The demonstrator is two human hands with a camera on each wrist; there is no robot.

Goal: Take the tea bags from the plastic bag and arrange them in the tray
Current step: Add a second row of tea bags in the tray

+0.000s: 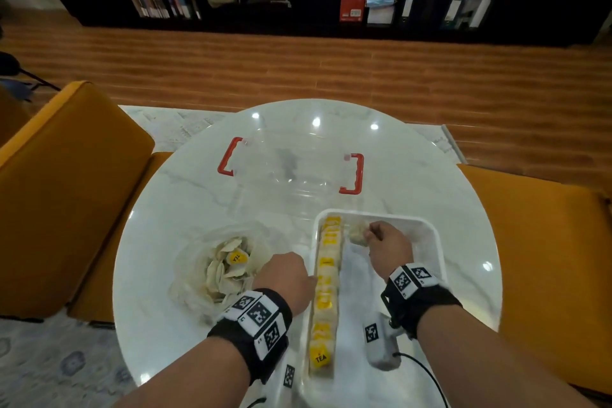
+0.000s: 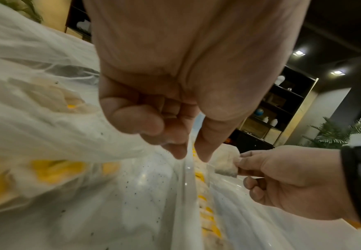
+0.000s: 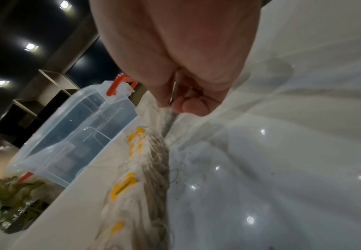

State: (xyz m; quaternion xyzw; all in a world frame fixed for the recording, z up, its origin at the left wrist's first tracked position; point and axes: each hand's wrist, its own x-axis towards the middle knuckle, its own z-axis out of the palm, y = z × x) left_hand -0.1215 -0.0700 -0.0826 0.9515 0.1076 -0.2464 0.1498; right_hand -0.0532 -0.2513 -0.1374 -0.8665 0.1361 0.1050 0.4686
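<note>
A thin clear plastic bag (image 1: 185, 262) lies open on the table's left, holding a heap of tea bags (image 1: 228, 270) with yellow tags. To its right stands the white tray (image 1: 433, 242). One row of tea bags (image 1: 326, 301) runs along the tray's left wall. My right hand (image 1: 367, 235) pinches a single tea bag (image 1: 359, 235) low over the tray's far part, just right of the row's far end. My left hand (image 1: 309, 280) sits at the tray's left rim (image 2: 185, 186), thumb and forefinger on either side of it and the other fingers curled.
A clear lidless box (image 1: 291, 166) with red handles stands behind the tray and bag. The round marble table (image 1: 463, 202) is flanked by orange seats (image 1: 66, 175) on both sides. Right of the row, the tray's floor (image 3: 260, 152) is bare.
</note>
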